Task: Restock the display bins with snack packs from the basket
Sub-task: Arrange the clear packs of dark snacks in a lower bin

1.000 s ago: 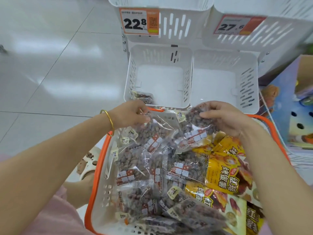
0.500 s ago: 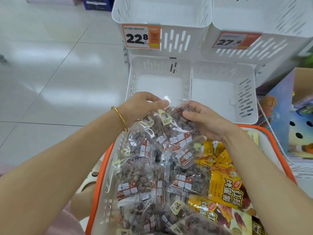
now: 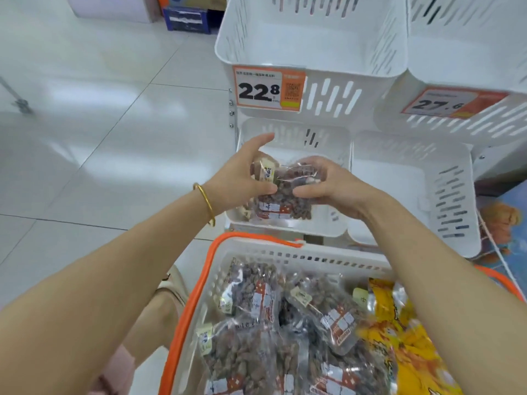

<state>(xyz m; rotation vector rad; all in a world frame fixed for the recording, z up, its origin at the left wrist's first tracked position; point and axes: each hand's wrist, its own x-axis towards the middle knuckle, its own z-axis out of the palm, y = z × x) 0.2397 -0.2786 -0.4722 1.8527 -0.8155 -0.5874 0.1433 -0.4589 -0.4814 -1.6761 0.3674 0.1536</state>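
Hands: left hand (image 3: 242,178) and right hand (image 3: 333,189) clasp one bunch of snack packs (image 3: 282,201) | place: at mouth of lower-left bin (image 3: 330,138), beyond basket (image 3: 256,238) | risk: slick film slips, packs spill onto floor (image 3: 114,138).

White glossy floor tiles (image 3: 99,124) run left and back. A blue box (image 3: 186,19) stands at the far edge, a white box (image 3: 114,7) just left of it. One orange-edged price tag (image 3: 269,88) reads 22.8, and another (image 3: 453,102) to its right reads 27.6. A bear picture (image 3: 497,220) shows at far right. A beige sandal (image 3: 171,283) sits low on the floor.
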